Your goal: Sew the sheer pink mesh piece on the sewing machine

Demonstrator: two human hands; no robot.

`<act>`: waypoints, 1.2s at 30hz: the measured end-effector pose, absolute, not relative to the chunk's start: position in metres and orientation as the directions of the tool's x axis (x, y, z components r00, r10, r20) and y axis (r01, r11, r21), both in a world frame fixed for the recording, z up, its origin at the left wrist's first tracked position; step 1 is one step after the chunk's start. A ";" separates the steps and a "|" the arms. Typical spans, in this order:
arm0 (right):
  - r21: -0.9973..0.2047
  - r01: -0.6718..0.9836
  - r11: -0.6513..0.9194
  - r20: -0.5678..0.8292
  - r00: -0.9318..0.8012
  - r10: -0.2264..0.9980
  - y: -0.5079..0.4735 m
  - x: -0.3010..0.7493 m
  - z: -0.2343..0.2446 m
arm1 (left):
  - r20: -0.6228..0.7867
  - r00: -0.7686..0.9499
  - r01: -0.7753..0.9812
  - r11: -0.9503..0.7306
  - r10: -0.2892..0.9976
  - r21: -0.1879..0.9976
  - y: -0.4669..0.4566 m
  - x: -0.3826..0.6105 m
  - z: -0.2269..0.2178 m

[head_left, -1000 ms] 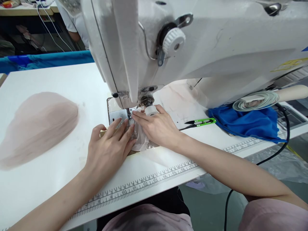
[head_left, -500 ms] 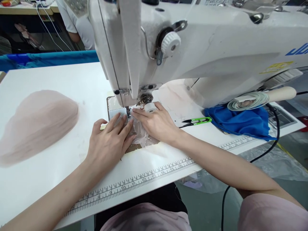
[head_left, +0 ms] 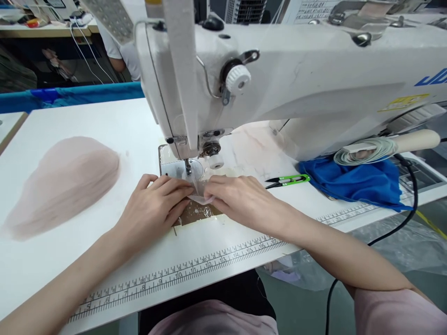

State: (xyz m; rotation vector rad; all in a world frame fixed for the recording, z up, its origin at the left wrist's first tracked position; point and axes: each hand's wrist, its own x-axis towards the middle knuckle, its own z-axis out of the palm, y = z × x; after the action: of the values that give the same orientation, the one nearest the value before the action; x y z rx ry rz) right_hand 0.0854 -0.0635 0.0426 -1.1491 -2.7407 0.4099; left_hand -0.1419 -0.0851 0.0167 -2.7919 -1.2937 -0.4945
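A small piece of sheer, pale fabric (head_left: 199,198) stretches between my two hands, just in front of the presser foot (head_left: 188,167) of a white sewing machine (head_left: 300,60). My left hand (head_left: 157,202) pinches its left end, with the fingertips pressed together. On the other side my right hand (head_left: 233,197) grips the right end between curled fingers and thumb. The far edge of the fabric reaches toward the needle area; whether it lies under the foot I cannot tell. Beneath the hands shows the metal needle plate (head_left: 167,167).
Sheer pink fabric (head_left: 70,186) lies folded on the table's left. Green thread snips (head_left: 289,180) rest right of my right hand, near a blue cloth (head_left: 352,184) and a coiled pale cord (head_left: 365,151). A printed ruler (head_left: 181,274) runs along the front edge. Another person (head_left: 120,51) sits behind.
Both hands have drawn back from the presser foot toward the front edge. Flat fingers have closed into pinches on the sheer fabric. The view has shifted slightly.
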 end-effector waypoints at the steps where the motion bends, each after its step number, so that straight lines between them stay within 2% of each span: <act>1: -0.353 0.677 0.645 0.034 -0.680 0.732 -0.061 0.086 0.042 | 0.292 0.573 0.761 -0.630 0.766 0.156 -0.084 -0.142 0.018; 4: -0.494 0.655 0.572 0.069 -0.626 0.777 -0.055 0.087 0.040 | 0.249 0.447 0.797 -0.509 0.859 0.325 -0.081 -0.138 0.026; 7: -0.537 0.625 0.566 0.110 -0.614 0.782 -0.050 0.085 0.038 | 0.160 0.349 0.819 -0.384 0.923 0.426 -0.078 -0.134 0.036; 10: -0.474 0.623 0.623 0.179 -0.624 0.760 -0.047 0.084 0.030 | 0.122 0.343 0.833 -0.361 0.932 0.419 -0.074 -0.129 0.043; 16: -0.289 0.681 0.672 0.434 -0.533 0.727 -0.043 0.081 0.015 | 0.106 0.316 0.854 -0.331 0.943 0.401 -0.062 -0.123 0.042; 23: -0.244 0.711 0.659 0.414 -0.538 0.734 -0.040 0.076 0.015 | 0.126 0.360 0.827 -0.379 0.924 0.416 -0.053 -0.123 0.032; 29: -0.216 0.759 0.614 0.280 -0.554 0.784 -0.042 0.073 0.020 | 0.130 0.396 0.738 -0.399 0.909 0.543 -0.055 -0.129 0.032; 32: -0.220 0.752 0.622 0.260 -0.569 0.780 -0.042 0.072 0.019 | 0.126 0.395 0.715 -0.391 0.910 0.580 -0.055 -0.132 0.030; 34: -0.225 0.736 0.639 0.273 -0.582 0.766 -0.043 0.072 0.018 | 0.153 0.428 0.695 -0.432 0.891 0.575 -0.056 -0.135 0.026; 36: -0.217 0.700 0.680 0.288 -0.619 0.730 -0.044 0.073 0.016 | 0.211 0.493 0.674 -0.524 0.844 0.521 -0.059 -0.138 0.021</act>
State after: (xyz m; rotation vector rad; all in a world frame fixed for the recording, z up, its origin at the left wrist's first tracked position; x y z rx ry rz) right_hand 0.0732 -0.0435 0.0160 -1.1251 -2.5419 0.1180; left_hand -0.1383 -0.0589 0.0208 -3.0231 -1.6129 -0.8083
